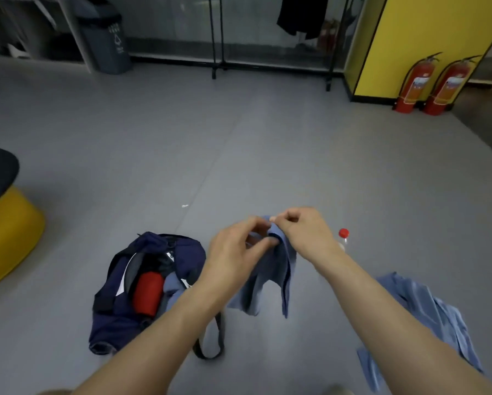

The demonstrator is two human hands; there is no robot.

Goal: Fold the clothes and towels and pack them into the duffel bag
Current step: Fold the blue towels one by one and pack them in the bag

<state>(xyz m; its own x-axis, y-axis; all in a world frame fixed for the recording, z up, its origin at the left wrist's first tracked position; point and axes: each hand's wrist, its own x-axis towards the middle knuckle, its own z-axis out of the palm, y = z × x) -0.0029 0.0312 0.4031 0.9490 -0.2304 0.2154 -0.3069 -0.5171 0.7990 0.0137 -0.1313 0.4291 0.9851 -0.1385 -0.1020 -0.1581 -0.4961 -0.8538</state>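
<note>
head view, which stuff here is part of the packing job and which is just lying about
Job: duffel bag; blue cloth pinched by left hand and right hand; blue shirt on the floor; red roll in the bag.
Lying about: red-capped bottle; two fire extinguishers; bin; yellow stool.

Bottle [343, 235] mostly hidden behind R wrist [328, 252]; L forearm [182, 312] covers pt of duffel bag [111, 323] opening.

A small blue cloth [270, 277] hangs above the floor beside the open navy duffel bag [142, 289], while a striped blue shirt [427, 312] lies crumpled nearby.
</note>
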